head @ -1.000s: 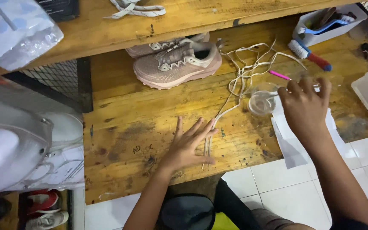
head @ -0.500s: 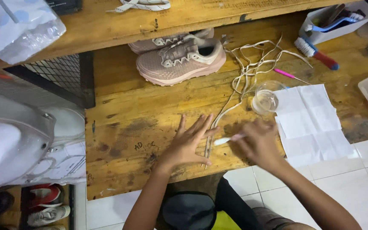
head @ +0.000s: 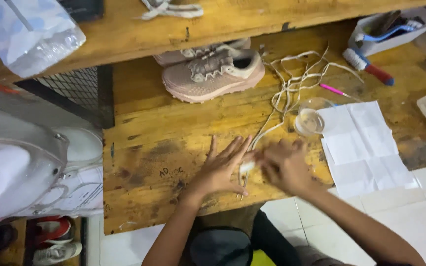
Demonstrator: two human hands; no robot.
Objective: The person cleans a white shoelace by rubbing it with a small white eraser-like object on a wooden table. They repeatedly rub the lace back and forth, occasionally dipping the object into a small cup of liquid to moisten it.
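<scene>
We press our left hand (head: 220, 167) flat, fingers spread, on a white shoelace (head: 272, 125) on the wooden surface (head: 144, 152), our right hand (head: 284, 165) (blurred, grip unclear) touching it at 3 o'clock, holding something white

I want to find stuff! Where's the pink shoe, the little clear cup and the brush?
pink shoe (head: 213, 74), head view, laced top.
clear cup (head: 309, 121), head view, its middle.
brush (head: 368, 65), head view, between bristles and red handle.

Worn wooden workbench (head: 173, 148), stained and scuffed, with wooden shelf plank (head: 252, 17) above. Black wire mesh panel (head: 82, 88) at bench's left end. White tiled floor (head: 420, 197) below right. Even, soft light.
</scene>
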